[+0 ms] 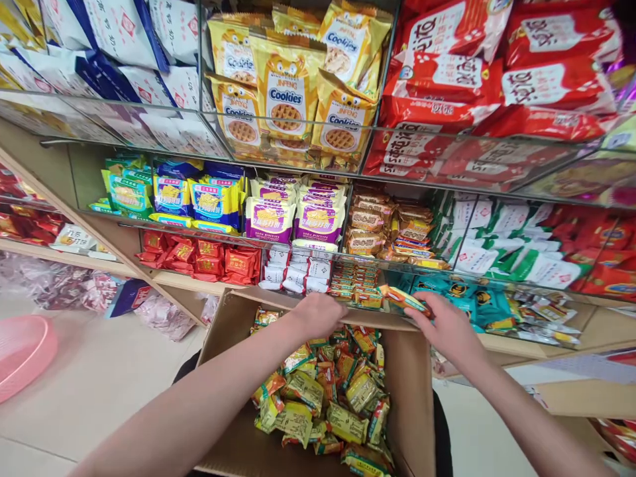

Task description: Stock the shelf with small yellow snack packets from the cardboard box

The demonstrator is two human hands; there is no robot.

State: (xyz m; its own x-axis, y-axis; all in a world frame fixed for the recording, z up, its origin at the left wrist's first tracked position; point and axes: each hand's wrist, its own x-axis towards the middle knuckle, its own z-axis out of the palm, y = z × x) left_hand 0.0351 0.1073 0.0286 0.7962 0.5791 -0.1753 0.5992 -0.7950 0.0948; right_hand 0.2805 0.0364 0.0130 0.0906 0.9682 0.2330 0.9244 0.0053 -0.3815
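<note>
Pinched between thumb and fingers of right hand (450,328), closed on its right end: one yellow-and-orange wrapped packet (400,297), tilted, before the lowest shelf tier. Left hand (318,317): curled, knuckles up, above far edge of cardboard box (410,391); fingertips hidden, cannot tell how far closed or whether holding anything.

Cardboard box: open-topped, below both hands, at shelf front. Contents: loose heap of yellow, green and orange wrapped snacks (322,397).

Lowest tier, left to right: red packets (206,258); white packets (298,268); rows of small orange-and-green snacks (358,281), just beyond box and beside left end of held packet; teal packets (464,298), near right hand.

Middle tier, in part: blue-and-yellow packs (211,202), purple soda biscuits (271,215).

Top tier, in part: yellow cookie bags (287,86), red bags (556,73).

Floor, far left: pink basket (27,361).
</note>
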